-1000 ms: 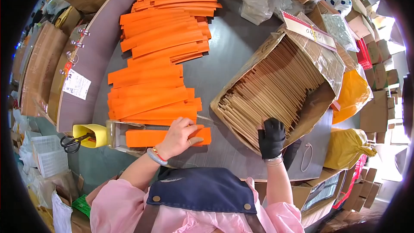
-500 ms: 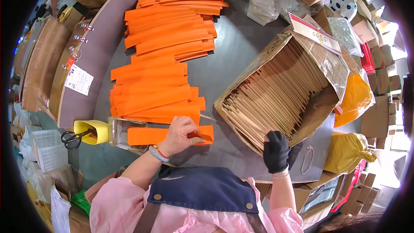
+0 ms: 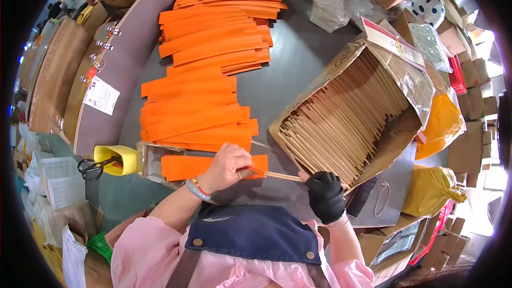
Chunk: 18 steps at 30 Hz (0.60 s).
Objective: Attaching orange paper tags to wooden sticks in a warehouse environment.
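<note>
My left hand (image 3: pixel 228 165), bare with a ring and bracelets, pinches a folded orange strip (image 3: pixel 258 170). Thin wooden sticks (image 3: pixel 282 176) run from that strip to my right hand (image 3: pixel 325 197), which wears a black fingerless glove and grips their other end. How many sticks there are I cannot tell. Under my left hand lie flat orange strips (image 3: pixel 178 167), partly over a clear tray (image 3: pixel 152 161). Beyond them, a long row of overlapping orange strips (image 3: pixel 186 104) covers the table. To the right, an open cardboard box (image 3: pixel 397 152) lies tilted, packed with wooden sticks (image 3: pixel 341 122).
At the left, a yellow holder (image 3: pixel 125 160) carries black scissors (image 3: pixel 92 168). A dark flat object (image 3: pixel 361 196) and a pale cord loop (image 3: pixel 381 200) lie right of my gloved hand. Clear plastic bags (image 3: pixel 328 2) sit at the back. Another person (image 3: pixel 428 5) is at the far right.
My right hand has moved left from the box edge with wooden sticks, whose ends now meet the orange strip in my left hand. The view has shifted slightly.
</note>
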Available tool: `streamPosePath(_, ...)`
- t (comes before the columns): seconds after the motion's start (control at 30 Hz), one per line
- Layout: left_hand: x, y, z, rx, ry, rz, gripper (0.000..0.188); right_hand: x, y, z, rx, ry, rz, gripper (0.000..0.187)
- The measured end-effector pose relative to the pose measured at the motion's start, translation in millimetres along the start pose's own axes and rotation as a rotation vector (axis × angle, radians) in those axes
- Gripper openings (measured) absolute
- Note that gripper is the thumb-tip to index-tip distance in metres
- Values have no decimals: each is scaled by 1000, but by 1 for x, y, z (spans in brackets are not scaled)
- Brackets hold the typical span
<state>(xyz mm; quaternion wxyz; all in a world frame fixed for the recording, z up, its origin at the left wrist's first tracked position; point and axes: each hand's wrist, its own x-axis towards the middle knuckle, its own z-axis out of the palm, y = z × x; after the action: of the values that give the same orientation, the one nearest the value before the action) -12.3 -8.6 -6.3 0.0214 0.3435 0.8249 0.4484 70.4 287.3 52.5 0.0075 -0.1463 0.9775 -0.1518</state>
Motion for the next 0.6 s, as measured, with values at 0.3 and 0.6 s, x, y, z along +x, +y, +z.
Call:
streamPosePath(0.3,33,43,-11,329,-34,214,13,14,-4,9,648,192,70,63)
streamPosePath(0.6,24,19,-21,371,50,-71,31,31,48,15,-71,404,292,35)
